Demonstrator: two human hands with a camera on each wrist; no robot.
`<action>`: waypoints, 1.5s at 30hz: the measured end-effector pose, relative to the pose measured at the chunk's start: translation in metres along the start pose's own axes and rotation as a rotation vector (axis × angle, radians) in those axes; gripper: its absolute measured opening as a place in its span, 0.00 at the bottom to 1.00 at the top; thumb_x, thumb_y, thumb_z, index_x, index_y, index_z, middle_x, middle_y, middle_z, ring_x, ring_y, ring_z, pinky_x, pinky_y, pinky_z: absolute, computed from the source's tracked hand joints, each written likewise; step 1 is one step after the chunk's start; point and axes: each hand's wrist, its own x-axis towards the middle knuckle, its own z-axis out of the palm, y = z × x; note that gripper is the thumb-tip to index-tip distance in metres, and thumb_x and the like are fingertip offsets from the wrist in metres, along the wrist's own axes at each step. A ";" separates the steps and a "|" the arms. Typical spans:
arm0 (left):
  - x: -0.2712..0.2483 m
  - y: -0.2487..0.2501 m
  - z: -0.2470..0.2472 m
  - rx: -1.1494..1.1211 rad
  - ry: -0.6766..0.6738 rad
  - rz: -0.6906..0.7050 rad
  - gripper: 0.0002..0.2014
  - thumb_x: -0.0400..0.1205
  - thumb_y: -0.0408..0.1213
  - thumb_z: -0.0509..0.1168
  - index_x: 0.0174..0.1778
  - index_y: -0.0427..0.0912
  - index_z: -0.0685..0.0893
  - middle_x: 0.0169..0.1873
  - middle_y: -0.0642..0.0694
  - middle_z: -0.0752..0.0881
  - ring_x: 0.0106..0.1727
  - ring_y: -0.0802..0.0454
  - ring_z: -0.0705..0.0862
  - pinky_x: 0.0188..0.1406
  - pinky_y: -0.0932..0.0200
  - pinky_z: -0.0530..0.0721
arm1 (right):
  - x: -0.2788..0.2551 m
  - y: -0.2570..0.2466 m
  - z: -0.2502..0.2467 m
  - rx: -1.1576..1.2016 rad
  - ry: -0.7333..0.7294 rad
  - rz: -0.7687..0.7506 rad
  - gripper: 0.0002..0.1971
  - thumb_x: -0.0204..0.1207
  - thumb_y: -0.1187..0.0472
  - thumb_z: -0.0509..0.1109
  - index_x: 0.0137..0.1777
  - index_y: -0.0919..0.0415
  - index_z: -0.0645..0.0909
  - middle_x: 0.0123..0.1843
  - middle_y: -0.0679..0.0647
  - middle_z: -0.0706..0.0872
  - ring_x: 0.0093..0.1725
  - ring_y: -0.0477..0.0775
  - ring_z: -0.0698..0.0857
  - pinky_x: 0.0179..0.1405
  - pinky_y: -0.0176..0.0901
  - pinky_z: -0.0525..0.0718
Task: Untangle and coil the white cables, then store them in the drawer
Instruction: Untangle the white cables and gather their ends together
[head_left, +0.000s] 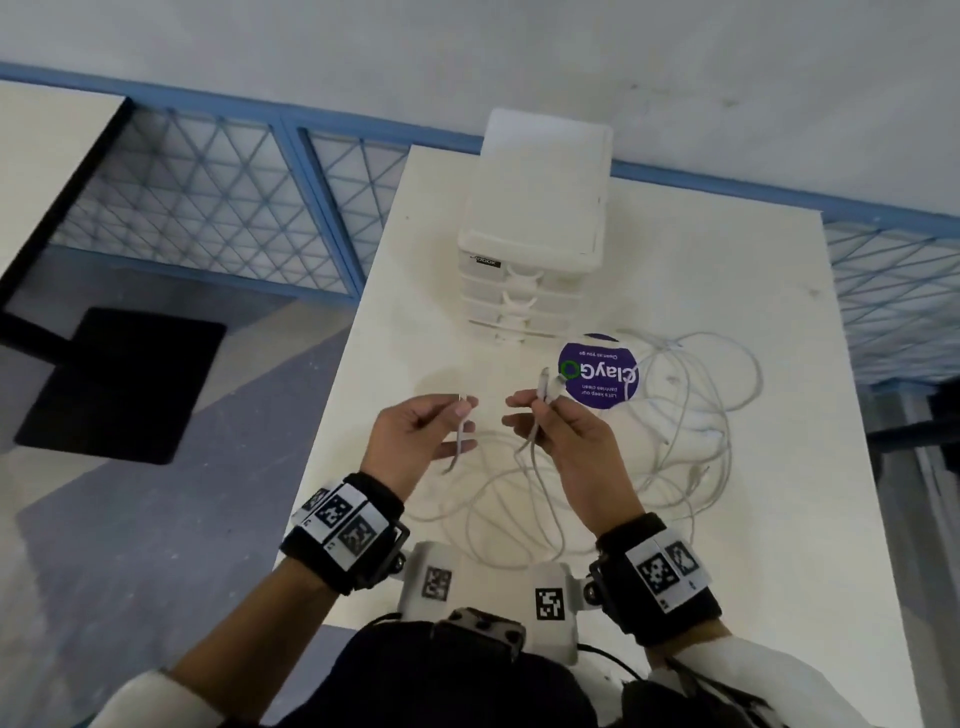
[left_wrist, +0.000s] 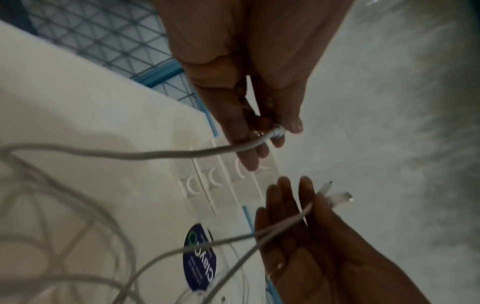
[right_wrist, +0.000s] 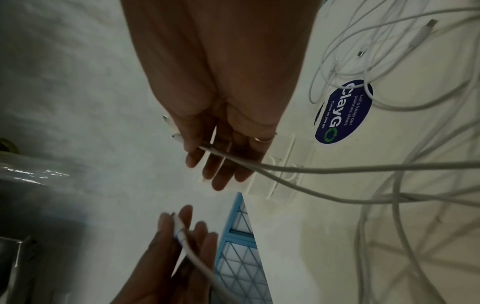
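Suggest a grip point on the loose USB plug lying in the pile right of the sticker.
Probably the white moulded sleeve behind the metal tip of the USB plug: it is the one stiff, thicker part. Come from above, pinching across its width, since it lies flat on the table with loops of the white cables close around it.

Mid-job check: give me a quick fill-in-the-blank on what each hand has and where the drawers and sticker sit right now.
1. The left hand pinches ____ cable end.
2. The right hand holds ____ cable ends side by side.
3. All the drawers of the drawer unit are ____.
4. The purple sticker lies on the table partly under the loose ____.

Missing words: one; two; closed; cables
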 end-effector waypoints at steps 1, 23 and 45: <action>-0.001 -0.004 0.004 0.006 -0.003 -0.006 0.07 0.77 0.29 0.67 0.37 0.41 0.89 0.31 0.55 0.91 0.35 0.55 0.88 0.39 0.57 0.90 | -0.002 0.002 0.000 0.005 0.002 0.011 0.11 0.81 0.65 0.62 0.49 0.60 0.86 0.50 0.54 0.90 0.49 0.55 0.88 0.61 0.52 0.82; -0.027 -0.114 -0.071 1.416 -0.761 0.083 0.18 0.75 0.40 0.70 0.60 0.51 0.79 0.65 0.50 0.77 0.67 0.50 0.72 0.69 0.55 0.69 | -0.001 0.018 -0.029 -0.156 0.099 0.058 0.09 0.81 0.68 0.62 0.45 0.68 0.84 0.43 0.57 0.89 0.54 0.57 0.88 0.62 0.47 0.84; -0.029 -0.009 0.023 0.142 -0.233 0.290 0.04 0.81 0.44 0.54 0.44 0.50 0.67 0.49 0.64 0.90 0.61 0.54 0.84 0.65 0.58 0.76 | -0.029 0.010 -0.015 -0.109 0.041 0.139 0.03 0.77 0.66 0.67 0.45 0.64 0.83 0.38 0.56 0.88 0.35 0.49 0.89 0.39 0.39 0.87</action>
